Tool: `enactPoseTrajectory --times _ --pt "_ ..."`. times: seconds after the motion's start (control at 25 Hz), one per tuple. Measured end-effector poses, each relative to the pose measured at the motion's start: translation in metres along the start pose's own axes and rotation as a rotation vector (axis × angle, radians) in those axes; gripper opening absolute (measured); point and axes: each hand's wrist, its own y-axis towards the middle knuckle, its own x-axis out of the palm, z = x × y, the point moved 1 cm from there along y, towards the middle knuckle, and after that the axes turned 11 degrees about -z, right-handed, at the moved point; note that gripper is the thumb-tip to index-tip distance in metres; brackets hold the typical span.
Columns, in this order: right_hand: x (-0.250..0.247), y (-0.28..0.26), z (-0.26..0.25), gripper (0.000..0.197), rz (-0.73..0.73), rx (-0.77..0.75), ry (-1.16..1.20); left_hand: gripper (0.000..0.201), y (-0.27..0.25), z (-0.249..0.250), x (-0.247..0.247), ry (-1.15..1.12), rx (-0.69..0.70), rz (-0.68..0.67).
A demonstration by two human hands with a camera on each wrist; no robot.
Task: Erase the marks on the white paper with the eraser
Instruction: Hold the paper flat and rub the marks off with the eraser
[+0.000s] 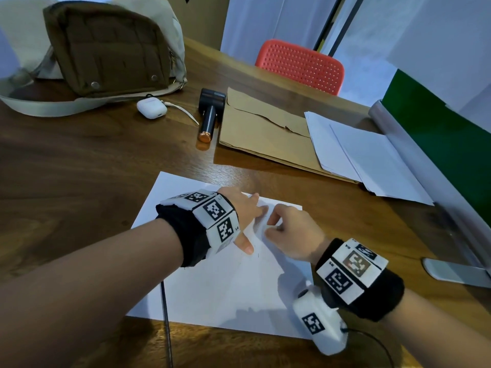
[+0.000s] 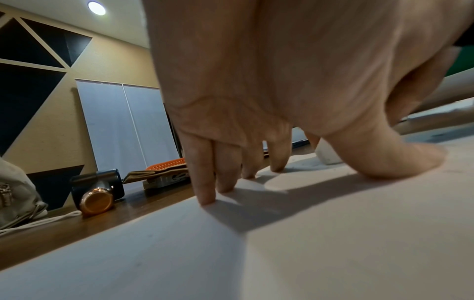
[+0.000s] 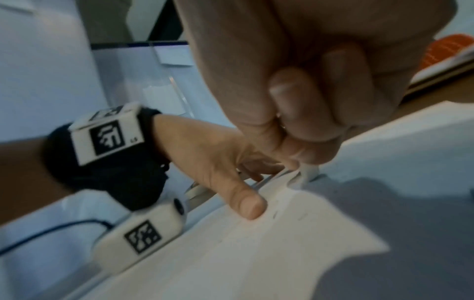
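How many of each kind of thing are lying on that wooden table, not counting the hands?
Bags: 1
Earbud cases: 1
Black gadgets with a copper end: 1
Brown envelopes: 1
Stacks of loose white sheets: 1
White paper being worked on: 1
Erasers: 1
Total: 7

white paper (image 1: 218, 293) flat, white eraser (image 3: 309, 171) upright on it

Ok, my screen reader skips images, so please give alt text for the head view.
A left hand presses a white paper flat on a wooden table while the right hand rubs it with a small eraser. Behind lie a bag, envelope and loose sheets.
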Motion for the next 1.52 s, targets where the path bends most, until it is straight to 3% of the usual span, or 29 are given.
enactPoseTrajectory --times 0.08,0.24,0.44,0.48,0.6,0.68,0.84,0.96,1.04,1.12,1.24,1.36,1.44,1.52 --pt "-0.004 0.001 0.006 0.004 0.006 0.034 -0.029 0.096 0.0 -0.001 0.0 0.002 -0.005 -0.002" --pt "-0.026 0.005 0.03 0.004 0.073 0.243 0.015 0.1 -0.002 0.0 0.0 -0.042 -0.033 -0.003" --pt "0.003 -0.005 -0.007 0.017 -0.037 -0.069 -0.132 0.098 -0.004 0.0 0.001 -0.04 -0.022 0.041" --pt "0.0 -0.004 -0.007 0.017 -0.045 -0.064 -0.143 0.098 -0.005 0.0 0.001 -0.036 -0.023 0.04" --pt "-0.024 0.008 0.016 0.008 0.025 0.149 -0.08 0.1 -0.005 0.002 -0.001 -0.029 -0.043 0.02" --pt "-0.024 0.008 0.015 0.003 0.05 0.161 -0.091 0.1 -0.005 0.002 -0.001 -0.033 -0.044 0.017" --pt "0.0 -0.003 -0.018 0.02 -0.061 -0.133 -0.054 0.094 -0.001 -0.002 0.003 -0.06 -0.022 0.041" --pt "-0.021 0.011 0.004 0.005 -0.008 0.041 -0.035 0.1 0.0 -0.001 0.002 -0.038 -0.035 0.022" --pt "-0.031 0.017 0.02 0.006 0.071 0.167 -0.019 0.102 -0.001 0.0 0.001 -0.025 -0.043 0.007" --pt "-0.021 0.015 0.008 0.002 0.046 0.072 0.022 0.101 -0.001 0.0 0.001 -0.033 -0.035 0.012" --pt "0.0 0.004 -0.012 0.015 -0.094 -0.1 0.11 0.094 -0.002 0.0 0.0 -0.038 -0.022 0.025" --pt "-0.018 0.017 0.004 0.007 -0.012 0.065 0.042 0.1 -0.001 -0.001 0.002 -0.042 -0.03 0.032" --pt "-0.028 0.024 0.013 0.011 0.08 0.18 0.039 0.104 0.002 -0.003 0.006 -0.066 -0.035 0.031" --pt "-0.023 0.022 0.001 0.009 0.06 0.139 0.06 0.105 0.004 -0.003 0.007 -0.085 -0.025 0.041"
